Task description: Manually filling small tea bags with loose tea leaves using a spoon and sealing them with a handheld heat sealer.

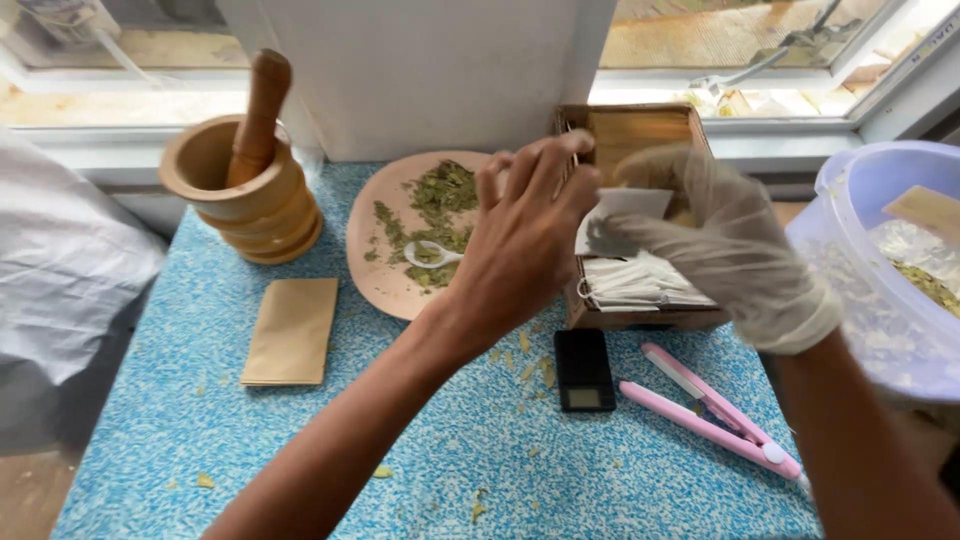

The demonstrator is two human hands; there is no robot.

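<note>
Small white paper sachet point(622, 212), flat and thin, is pinched in the gloved right hand point(722, 245) above the brown cardboard box point(640, 130) of like sachets. Bare left hand point(525, 235) hovers beside it, fingers loosely spread, holding nothing, over the speckled blue worktop point(400, 440).

The left hand point(525, 235) is bare, its forearm reaching in from the lower left, fingers bent and pinched together at the top. The right hand point(715, 245), just beside it and to its right, wears a thin translucent glove; its fingers curl toward the left hand, seemingly pinching something, though the grip is hard to make out.
</note>
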